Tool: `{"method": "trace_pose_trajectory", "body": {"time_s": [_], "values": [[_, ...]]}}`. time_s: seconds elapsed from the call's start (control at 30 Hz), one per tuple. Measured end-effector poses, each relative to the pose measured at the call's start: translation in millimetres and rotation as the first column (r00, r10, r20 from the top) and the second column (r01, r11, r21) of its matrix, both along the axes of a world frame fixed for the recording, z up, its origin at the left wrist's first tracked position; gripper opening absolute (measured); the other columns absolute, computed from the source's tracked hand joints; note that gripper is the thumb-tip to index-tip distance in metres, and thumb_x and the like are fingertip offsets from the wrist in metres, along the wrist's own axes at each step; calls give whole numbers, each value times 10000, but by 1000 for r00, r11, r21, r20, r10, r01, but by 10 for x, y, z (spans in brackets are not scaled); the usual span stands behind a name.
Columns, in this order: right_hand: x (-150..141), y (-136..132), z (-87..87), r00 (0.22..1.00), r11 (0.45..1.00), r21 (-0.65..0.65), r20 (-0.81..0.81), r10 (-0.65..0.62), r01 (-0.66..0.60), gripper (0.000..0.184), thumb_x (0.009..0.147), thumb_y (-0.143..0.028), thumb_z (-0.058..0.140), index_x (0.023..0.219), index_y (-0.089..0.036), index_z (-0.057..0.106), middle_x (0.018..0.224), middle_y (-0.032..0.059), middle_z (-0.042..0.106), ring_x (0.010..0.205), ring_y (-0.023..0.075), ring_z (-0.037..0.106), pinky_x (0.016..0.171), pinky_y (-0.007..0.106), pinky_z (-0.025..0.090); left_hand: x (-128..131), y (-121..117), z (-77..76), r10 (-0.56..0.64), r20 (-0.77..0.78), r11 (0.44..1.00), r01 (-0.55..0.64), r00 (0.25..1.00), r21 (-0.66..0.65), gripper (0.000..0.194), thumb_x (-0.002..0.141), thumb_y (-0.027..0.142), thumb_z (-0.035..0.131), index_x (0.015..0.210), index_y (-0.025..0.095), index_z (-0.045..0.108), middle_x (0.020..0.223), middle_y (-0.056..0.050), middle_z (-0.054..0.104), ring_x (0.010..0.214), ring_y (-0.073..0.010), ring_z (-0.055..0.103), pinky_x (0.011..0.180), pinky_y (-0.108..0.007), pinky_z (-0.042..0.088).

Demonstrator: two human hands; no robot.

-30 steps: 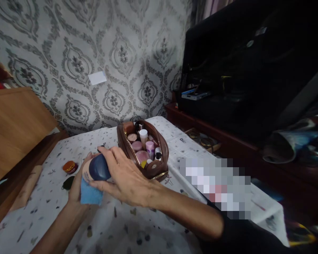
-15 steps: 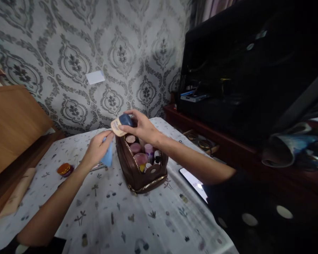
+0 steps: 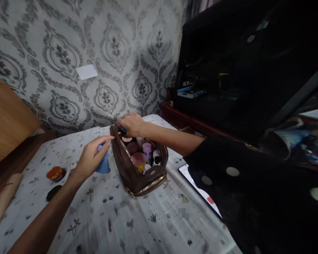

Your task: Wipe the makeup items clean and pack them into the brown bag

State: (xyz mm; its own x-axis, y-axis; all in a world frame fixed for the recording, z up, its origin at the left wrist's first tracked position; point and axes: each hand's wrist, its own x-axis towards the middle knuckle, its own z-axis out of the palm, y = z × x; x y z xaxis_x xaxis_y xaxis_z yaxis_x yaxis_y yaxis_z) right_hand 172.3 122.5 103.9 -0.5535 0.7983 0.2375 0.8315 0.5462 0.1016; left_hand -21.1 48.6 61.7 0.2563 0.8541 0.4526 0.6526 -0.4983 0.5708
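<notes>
A brown cosmetic bag with gold zips stands unzipped on the table. My right hand is at its far end, fingers closed around a small bottle, of which only the dark blue cap shows. A light blue cloth hangs from my left hand, whose fingertips meet the bag's left rim. Inside the bag are pink round containers, a purple-capped tube, a yellow item and several other small bottles.
An orange-lidded jar and a dark round item sit on the patterned tablecloth to the left. A phone lies at the right, partly under my sleeve. A patterned wall rises behind; a large black screen stands at the right.
My right hand has lowered the cream, blue-capped bottle from above the bag into its far end. My left hand, still with the blue cloth, has come down to the bag's rim.
</notes>
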Motion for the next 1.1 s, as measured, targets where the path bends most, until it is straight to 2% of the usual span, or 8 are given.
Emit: {"method": "trace_pose_trajectory", "body": {"time_s": [0.13,0.3,0.5,0.67,0.77,0.93,1.03,1.1], "values": [[-80,103,1,995,998,-56,95,-2,7,547,695,-171,814,1222,-143,668,1173,161,720,1178,333,636,948,377,497,-5,-9,-2,10,2,999,-10,1000,-34,487,909,540,493,1164,192,719,1128,-74,732,972,-251,666,1006,-364,467],[-107,250,-102,990,997,-75,143,-20,31,526,784,-236,776,1289,-191,640,1214,134,720,1182,308,642,937,361,498,-43,6,-30,20,-4,998,-20,1000,-53,500,904,561,507,1192,207,712,1070,-65,733,949,-248,668,997,-370,475],[-95,279,-229,993,999,-32,115,-29,33,503,877,-134,640,1373,-146,557,1345,188,626,1281,314,568,1035,413,445,-83,-12,-77,31,-12,997,-32,999,-65,520,899,580,511,1203,208,710,969,-59,722,858,-230,662,874,-333,513],[-41,218,-108,997,997,-73,71,-13,19,532,825,-156,714,1341,-151,585,1295,169,645,1210,286,612,956,340,488,-248,-127,-82,191,32,978,-187,981,-88,516,873,582,538,1181,204,705,814,-27,693,697,-191,627,643,-269,489],[-12,152,6,1000,996,-83,12,-14,15,412,865,-187,678,1270,-125,636,1246,168,666,1126,265,650,854,299,505,-411,-236,-42,317,95,946,-308,944,-97,473,836,559,564,1093,195,722,684,-1,640,589,-163,564,531,-239,434],[-72,-244,191,942,997,56,-328,72,-57,184,942,-188,550,927,-130,723,959,100,704,922,223,646,804,321,463,-741,-373,-34,436,272,899,-429,858,-86,398,801,511,587,982,173,693,686,3,600,591,-149,557,509,-226,442],[-191,-741,227,826,971,94,-511,238,-221,138,912,-133,587,793,-126,657,869,54,654,783,158,584,748,295,420,-974,-428,-91,508,320,856,-509,800,-86,396,787,505,586,984,174,678,725,0,606,599,-151,573,511,-232,445],[-302,-1096,131,728,929,43,-608,316,-368,234,925,-136,597,691,-135,580,798,30,612,704,121,537,678,264,394,-1157,-466,-136,546,289,826,-562,786,-33,394,793,503,570,984,177,681,740,-5,620,612,-159,579,525,-240,442]]}}
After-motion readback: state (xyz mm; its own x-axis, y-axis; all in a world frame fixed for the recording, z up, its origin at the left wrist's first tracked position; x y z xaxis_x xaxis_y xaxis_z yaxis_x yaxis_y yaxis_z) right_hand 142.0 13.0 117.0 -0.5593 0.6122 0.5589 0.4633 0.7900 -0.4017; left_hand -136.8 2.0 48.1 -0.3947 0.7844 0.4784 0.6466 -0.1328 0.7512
